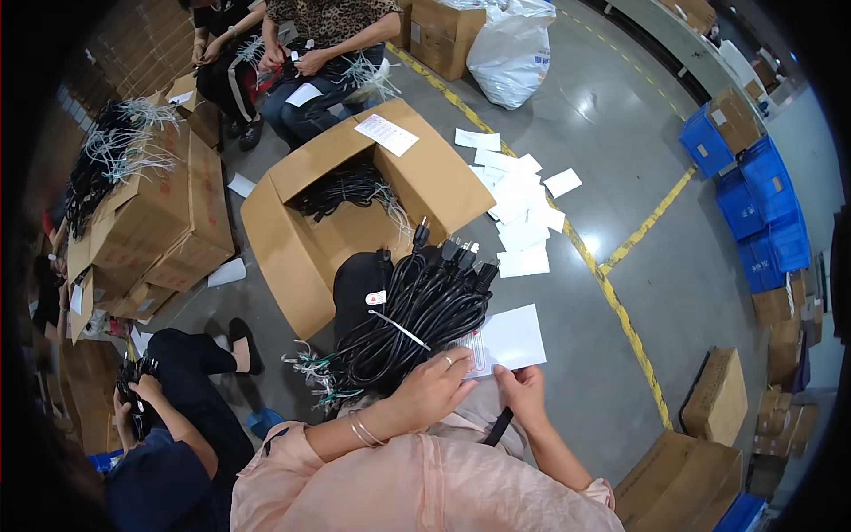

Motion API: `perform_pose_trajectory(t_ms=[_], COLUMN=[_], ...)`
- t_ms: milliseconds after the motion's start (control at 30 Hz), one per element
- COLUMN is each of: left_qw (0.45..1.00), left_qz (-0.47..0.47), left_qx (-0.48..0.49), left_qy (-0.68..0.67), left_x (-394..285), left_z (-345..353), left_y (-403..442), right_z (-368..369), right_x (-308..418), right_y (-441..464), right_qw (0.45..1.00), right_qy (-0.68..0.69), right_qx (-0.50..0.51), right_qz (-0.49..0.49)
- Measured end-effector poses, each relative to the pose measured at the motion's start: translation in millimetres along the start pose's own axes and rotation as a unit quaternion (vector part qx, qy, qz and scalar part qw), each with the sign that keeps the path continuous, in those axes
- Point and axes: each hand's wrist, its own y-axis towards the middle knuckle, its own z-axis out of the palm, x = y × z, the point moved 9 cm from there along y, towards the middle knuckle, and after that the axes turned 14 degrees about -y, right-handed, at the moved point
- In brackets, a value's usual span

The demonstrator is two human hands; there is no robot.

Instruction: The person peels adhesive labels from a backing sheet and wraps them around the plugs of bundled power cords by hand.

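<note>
Across my lap lies a bundle of black power cords [417,319], plugs toward the far side and stripped wire ends at the left. A white tie crosses the bundle, and a small white tag [376,298] sits on one cord. To the right of the bundle is a white label sheet [514,339] with red print near its left edge. My right hand [523,390] pinches its lower edge. My left hand [432,388] is closed at the sheet's left corner, fingertips partly hidden. A black strap-like piece [499,427] shows below my right hand.
An open carton [284,257] with more cords stands ahead. White papers [519,204] are scattered on the floor. Stacked cartons [160,222] stand left, blue bins [753,208] right. Co-workers sit ahead and at the left, one in a dark cap [160,483].
</note>
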Motion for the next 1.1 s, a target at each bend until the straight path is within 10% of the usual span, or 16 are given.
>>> perform_pose_trajectory(t_ms=[433,733,1100], left_qw=[0.965,0.981,0.996], left_qz=[-0.194,-0.111,0.019], left_qx=[0.061,0.045,0.065], left_qy=[-0.166,-0.150,0.054], left_x=[31.6,24.3,-5.8], left_z=[6.4,-1.7,1.0], left_y=[-9.5,-6.9,-7.4], right_z=[24.4,13.7,19.4], right_x=[29.6,2.7,23.0], right_y=[-19.8,-25.3,-21.7], right_qw=[0.997,0.992,0.994], right_qy=[-0.028,-0.013,-0.062], right_qx=[0.061,0.084,0.088], right_qz=[-0.037,0.095,-0.023])
